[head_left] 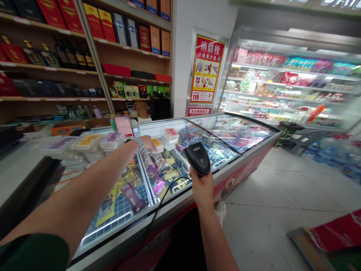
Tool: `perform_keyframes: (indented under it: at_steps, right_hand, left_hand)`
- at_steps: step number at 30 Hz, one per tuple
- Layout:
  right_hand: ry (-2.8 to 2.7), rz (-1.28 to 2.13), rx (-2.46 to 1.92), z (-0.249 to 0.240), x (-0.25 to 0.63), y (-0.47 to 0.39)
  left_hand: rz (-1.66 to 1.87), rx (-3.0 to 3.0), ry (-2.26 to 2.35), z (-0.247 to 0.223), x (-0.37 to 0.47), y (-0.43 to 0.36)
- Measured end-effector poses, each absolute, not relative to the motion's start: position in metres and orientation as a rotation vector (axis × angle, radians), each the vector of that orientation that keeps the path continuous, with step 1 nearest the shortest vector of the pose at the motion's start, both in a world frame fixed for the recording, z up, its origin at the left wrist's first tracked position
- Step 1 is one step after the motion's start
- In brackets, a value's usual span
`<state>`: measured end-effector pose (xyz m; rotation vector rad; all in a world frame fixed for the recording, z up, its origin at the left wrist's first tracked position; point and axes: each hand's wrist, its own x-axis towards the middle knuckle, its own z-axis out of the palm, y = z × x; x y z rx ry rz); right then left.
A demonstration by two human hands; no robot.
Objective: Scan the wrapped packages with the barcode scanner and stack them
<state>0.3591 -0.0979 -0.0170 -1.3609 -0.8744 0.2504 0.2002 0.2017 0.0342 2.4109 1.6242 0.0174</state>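
Note:
A black barcode scanner (198,158) with a cable is gripped in my right hand (202,184), above the near edge of the chest freezer (176,197). My left hand (148,143) reaches over the freezer, its fingers at a yellow-labelled box (157,145); whether they hold it is too small to tell. Just right of that box lies a stack of clear boxes with a red label (171,134). Bagged frozen goods (169,169) fill the baskets below. More stacked boxes with purple and yellow labels (87,141) stand left of my left wrist.
Shelves (135,47) with bottles and gift boxes rise behind the freezer. A lit display fridge (290,81) is at the right. Wrapped water bottles (338,154) and a dark chair (307,141) stand on the floor there. Red packaging (337,229) lies at the lower right.

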Motion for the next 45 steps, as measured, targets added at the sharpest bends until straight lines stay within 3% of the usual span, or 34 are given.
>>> perform_keyframes:
  at_steps: [5,15,25,45]
  right_hand:
    - [-0.886,0.263,-1.344,-0.018,0.359,-0.097]
    - [-1.056,0.212,-1.372,-0.011,0.351,-0.097]
    - [-1.372,0.102,-1.448,-0.015,0.326,-0.087]
    - [-1.572,-0.05,-1.644,-0.01,0.301,-0.072]
  left_hand:
    - [0.021,2.506,1.658,0.03,0.197,0.186]
    - [0.639,2.773,1.692,0.022,0.148,0.11]
    - [0.498,3.273,1.34,0.076,0.09,0.075]
    - [0.463,3.385,1.217,0.067,0.086,0.081]
